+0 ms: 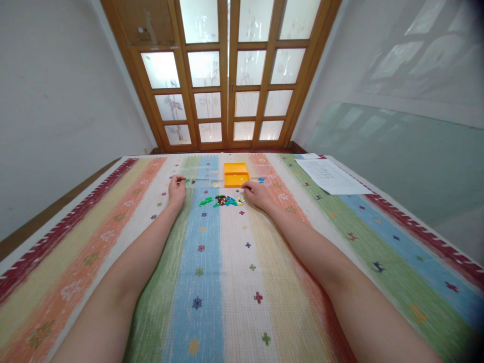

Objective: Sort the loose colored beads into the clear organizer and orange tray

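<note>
My left hand (177, 189) is closed in a pinch at the left end of a clear plastic tray (200, 184). Green shows right at its fingertips, but whether they grip a piece is too small to tell. My right hand (257, 194), fingers curled together, is at the front right corner of an open orange box (237, 185); what it holds, if anything, is hidden. Between the hands, on the cloth, lies a loose pile of small pieces (222, 200) in green, dark red, blue, yellow and white. A few small pieces also sit in the clear tray.
Blue pieces (261, 180) lie just beyond my right hand, by another clear tray part. White printed sheets (328, 175) rest at the table's right side. A striped cloth (234, 282) covers the table. Glazed wooden doors (229, 101) stand beyond its far edge.
</note>
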The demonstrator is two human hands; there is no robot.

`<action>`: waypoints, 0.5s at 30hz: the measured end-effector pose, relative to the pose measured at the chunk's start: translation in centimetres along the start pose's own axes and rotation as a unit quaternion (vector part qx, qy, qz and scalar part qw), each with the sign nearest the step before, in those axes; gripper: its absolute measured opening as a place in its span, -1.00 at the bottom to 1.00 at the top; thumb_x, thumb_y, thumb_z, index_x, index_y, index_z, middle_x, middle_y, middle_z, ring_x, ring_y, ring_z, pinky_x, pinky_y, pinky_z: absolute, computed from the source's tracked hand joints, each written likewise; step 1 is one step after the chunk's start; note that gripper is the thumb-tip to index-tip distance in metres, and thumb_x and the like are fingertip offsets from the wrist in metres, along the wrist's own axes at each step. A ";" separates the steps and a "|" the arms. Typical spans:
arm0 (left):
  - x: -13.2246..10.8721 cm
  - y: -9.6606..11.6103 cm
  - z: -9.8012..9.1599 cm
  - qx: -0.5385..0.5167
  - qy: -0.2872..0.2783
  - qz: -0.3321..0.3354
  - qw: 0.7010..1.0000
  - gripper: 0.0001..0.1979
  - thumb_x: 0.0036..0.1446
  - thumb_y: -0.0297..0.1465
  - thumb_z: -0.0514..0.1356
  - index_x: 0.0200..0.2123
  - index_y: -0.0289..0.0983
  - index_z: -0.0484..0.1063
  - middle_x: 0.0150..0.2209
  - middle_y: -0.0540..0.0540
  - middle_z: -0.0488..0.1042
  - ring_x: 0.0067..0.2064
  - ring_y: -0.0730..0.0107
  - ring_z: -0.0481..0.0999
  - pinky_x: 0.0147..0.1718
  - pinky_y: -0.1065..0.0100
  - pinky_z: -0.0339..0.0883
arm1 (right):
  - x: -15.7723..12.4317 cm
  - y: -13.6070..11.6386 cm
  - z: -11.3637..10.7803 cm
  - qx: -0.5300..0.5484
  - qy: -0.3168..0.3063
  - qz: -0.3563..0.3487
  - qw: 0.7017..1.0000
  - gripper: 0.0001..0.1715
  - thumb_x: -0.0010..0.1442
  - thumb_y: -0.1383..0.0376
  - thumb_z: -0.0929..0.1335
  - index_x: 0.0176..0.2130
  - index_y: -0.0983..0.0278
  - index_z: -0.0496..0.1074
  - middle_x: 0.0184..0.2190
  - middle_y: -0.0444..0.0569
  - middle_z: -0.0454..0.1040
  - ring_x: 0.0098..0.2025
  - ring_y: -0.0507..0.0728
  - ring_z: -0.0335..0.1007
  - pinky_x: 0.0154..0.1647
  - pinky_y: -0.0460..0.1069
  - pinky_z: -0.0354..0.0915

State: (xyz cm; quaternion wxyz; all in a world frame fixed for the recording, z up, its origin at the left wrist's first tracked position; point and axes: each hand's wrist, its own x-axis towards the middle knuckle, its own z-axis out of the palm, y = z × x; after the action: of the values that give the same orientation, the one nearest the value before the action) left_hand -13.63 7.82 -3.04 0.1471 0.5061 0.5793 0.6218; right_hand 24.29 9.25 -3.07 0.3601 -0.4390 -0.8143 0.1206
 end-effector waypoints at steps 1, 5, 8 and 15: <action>-0.1 0.1 0.1 0.006 -0.007 -0.003 1.000 -0.86 0.15 -0.43 0.15 -0.21 -0.24 0.44 -0.25 -0.05 0.49 -0.37 0.39 0.38 -0.34 0.38 0.26 | 0.0 0.0 0.0 -0.001 -0.001 0.001 1.000 -0.71 0.28 0.40 0.30 -0.12 0.23 0.60 -0.18 -0.02 0.65 -0.16 0.17 0.52 -0.10 0.01 0.34; -0.8 0.9 0.5 0.018 -0.035 0.005 0.999 -0.84 0.14 -0.39 0.16 -0.22 -0.25 0.51 -0.25 -0.07 0.54 -0.32 0.34 0.43 -0.27 0.35 0.31 | 0.1 0.0 0.0 -0.002 -0.005 0.003 1.000 -0.70 0.28 0.40 0.30 -0.11 0.23 0.61 -0.17 -0.01 0.65 -0.14 0.18 0.53 -0.07 0.02 0.35; -1.2 1.6 0.6 0.026 -0.047 0.011 0.998 -0.82 0.13 -0.41 0.13 -0.27 -0.25 0.54 -0.27 -0.08 0.56 -0.24 0.28 0.48 -0.19 0.31 0.35 | 0.1 0.1 0.1 -0.002 -0.007 0.006 1.000 -0.69 0.27 0.40 0.30 -0.11 0.23 0.61 -0.16 0.00 0.65 -0.14 0.19 0.53 -0.07 0.03 0.36; -1.6 2.8 0.5 0.034 -0.057 0.005 0.998 -0.79 0.12 -0.41 0.12 -0.26 -0.25 0.56 -0.25 -0.10 0.59 -0.13 0.21 0.52 -0.07 0.25 0.40 | 0.0 0.1 0.1 0.001 -0.008 0.003 1.000 -0.68 0.27 0.40 0.30 -0.10 0.23 0.61 -0.17 -0.01 0.65 -0.14 0.18 0.53 -0.07 0.03 0.36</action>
State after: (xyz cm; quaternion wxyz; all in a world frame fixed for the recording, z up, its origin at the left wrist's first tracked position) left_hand -11.39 6.06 -1.39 0.1595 0.5486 0.5884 0.5722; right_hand 24.29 9.34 -3.14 0.3536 -0.4396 -0.8160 0.1261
